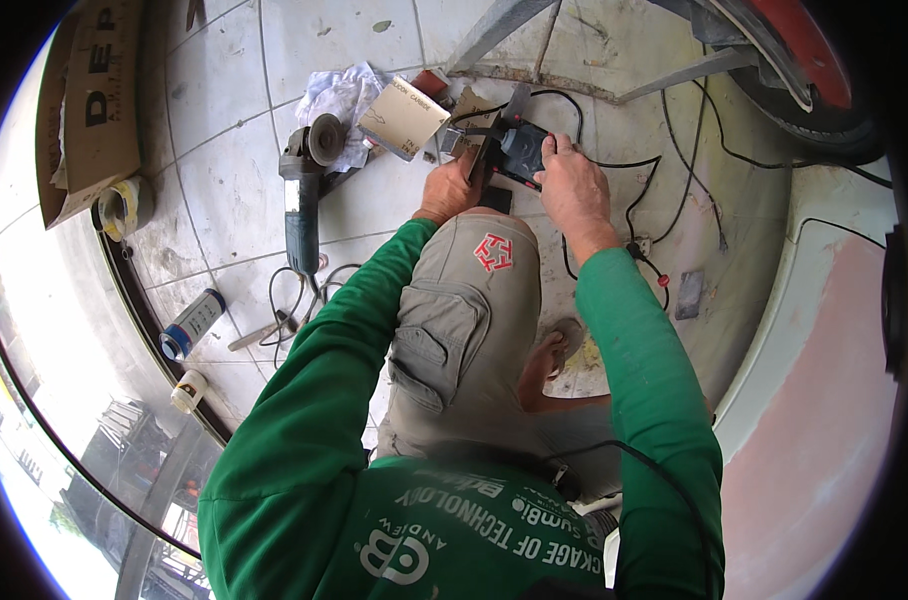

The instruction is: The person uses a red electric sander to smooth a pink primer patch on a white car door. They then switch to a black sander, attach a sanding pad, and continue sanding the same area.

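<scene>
Between my hands is a black corded power tool (523, 152), which looks like a sheet sander, tipped on its side above my knee. My right hand (578, 190) is closed on its right side, thumb and fingers over the dark body. On the other side my left hand (448, 192) is closed at the flat pad face, its fingertips partly hidden. A brown piece of sandpaper (473, 104) shows just beyond that hand, near the tool. Farther left lies a tan sandpaper sheet (406, 117) beside a crumpled white cloth (340, 100).
An angle grinder (302, 205) lies left of my knee, its cord looping on the tiles. Near the left edge are a cardboard box (94, 90), tape roll (126, 207), blue-white can (193, 323) and white container (189, 390). Black cables (664, 150) cross toward a wheel (809, 115).
</scene>
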{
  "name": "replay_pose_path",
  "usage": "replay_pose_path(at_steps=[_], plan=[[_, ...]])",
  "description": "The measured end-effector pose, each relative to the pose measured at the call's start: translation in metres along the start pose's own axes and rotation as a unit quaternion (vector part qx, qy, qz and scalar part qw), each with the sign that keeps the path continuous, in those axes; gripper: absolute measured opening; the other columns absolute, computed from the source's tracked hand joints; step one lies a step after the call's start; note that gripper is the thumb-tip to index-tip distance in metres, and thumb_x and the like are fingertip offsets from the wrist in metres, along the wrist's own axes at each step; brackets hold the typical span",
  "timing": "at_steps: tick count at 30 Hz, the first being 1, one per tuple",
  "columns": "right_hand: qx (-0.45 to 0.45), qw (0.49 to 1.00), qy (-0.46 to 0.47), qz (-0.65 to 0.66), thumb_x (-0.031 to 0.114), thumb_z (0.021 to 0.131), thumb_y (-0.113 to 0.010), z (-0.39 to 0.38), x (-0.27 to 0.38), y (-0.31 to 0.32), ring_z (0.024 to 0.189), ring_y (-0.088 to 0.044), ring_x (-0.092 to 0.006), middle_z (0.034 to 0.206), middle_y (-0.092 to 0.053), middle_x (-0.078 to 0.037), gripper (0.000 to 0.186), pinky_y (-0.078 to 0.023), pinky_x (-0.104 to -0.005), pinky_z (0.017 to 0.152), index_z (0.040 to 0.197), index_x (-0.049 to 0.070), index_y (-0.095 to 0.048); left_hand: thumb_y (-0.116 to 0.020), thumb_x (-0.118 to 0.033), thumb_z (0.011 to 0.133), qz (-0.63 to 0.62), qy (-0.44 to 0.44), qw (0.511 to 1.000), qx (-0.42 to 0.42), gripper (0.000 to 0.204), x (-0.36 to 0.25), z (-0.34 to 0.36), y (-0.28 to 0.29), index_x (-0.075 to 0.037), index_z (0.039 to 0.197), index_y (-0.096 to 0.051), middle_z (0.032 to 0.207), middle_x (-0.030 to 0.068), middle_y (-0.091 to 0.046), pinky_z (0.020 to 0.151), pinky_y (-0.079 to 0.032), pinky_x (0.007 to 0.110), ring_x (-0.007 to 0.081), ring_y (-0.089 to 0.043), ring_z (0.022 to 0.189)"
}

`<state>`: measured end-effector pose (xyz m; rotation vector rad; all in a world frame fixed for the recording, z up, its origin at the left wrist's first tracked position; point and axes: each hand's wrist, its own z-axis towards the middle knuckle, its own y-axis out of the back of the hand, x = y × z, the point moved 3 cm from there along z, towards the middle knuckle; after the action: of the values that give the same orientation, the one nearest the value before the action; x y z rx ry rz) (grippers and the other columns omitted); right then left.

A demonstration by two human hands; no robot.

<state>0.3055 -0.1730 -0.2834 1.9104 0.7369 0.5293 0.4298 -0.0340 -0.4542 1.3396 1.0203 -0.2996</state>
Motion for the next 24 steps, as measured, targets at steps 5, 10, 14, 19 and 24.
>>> replay_pose_path(at_steps=[5,10,14,19,24], plan=[[0.008,1.000,-0.023,0.017,0.019,0.098,-0.071,-0.001,-0.001,0.004,0.120,-0.066,-0.0307,0.129,-0.063,-0.014,0.042,-0.061,-0.0423,0.094,0.135,-0.001,-0.064,-0.065,-0.028,0.097,-0.013,0.005,0.999,0.029,0.033,-0.006,-0.002,0.009,-0.011,0.126,-0.065,0.089,0.0264,-0.073,0.074,-0.057,0.058,0.0479,-0.072,0.083],[0.001,1.000,-0.027,0.016,0.018,0.098,-0.071,-0.001,0.003,0.005,0.118,-0.067,-0.0318,0.127,-0.064,-0.015,0.042,-0.060,-0.0432,0.094,0.135,-0.001,-0.063,-0.068,-0.033,0.095,-0.026,0.023,0.998,0.049,0.036,-0.003,-0.008,0.010,-0.010,0.123,-0.065,0.088,0.0260,-0.073,0.073,-0.057,0.057,0.0477,-0.071,0.085],[0.034,0.999,-0.037,0.019,0.024,0.101,-0.068,0.001,0.002,0.004,0.115,-0.069,-0.0366,0.139,-0.060,-0.017,0.052,-0.058,-0.0473,0.096,0.147,0.003,-0.057,-0.069,-0.035,0.093,-0.054,0.019,0.994,0.088,0.040,-0.007,-0.039,0.025,-0.012,0.126,-0.065,0.087,0.0244,-0.074,0.072,-0.056,0.055,0.0465,-0.072,0.084],[0.031,0.999,-0.031,0.019,0.024,0.100,-0.069,0.002,-0.003,-0.004,0.116,-0.069,-0.0364,0.139,-0.059,-0.017,0.054,-0.058,-0.0470,0.097,0.148,0.003,-0.056,-0.069,-0.034,0.091,-0.030,0.040,0.991,0.123,0.053,-0.004,-0.091,0.029,-0.009,0.137,-0.059,0.094,0.0249,-0.074,0.075,-0.058,0.052,0.0450,-0.073,0.089],[0.000,1.000,-0.012,0.022,0.020,0.100,-0.069,0.000,-0.002,0.000,0.116,-0.068,-0.0336,0.129,-0.063,-0.016,0.045,-0.060,-0.0451,0.094,0.138,-0.002,-0.061,-0.069,-0.032,0.093,-0.066,-0.025,0.997,-0.003,0.058,-0.001,-0.094,0.029,-0.011,0.144,-0.054,0.107,0.0257,-0.073,0.078,-0.059,0.051,0.0448,-0.073,0.095]])
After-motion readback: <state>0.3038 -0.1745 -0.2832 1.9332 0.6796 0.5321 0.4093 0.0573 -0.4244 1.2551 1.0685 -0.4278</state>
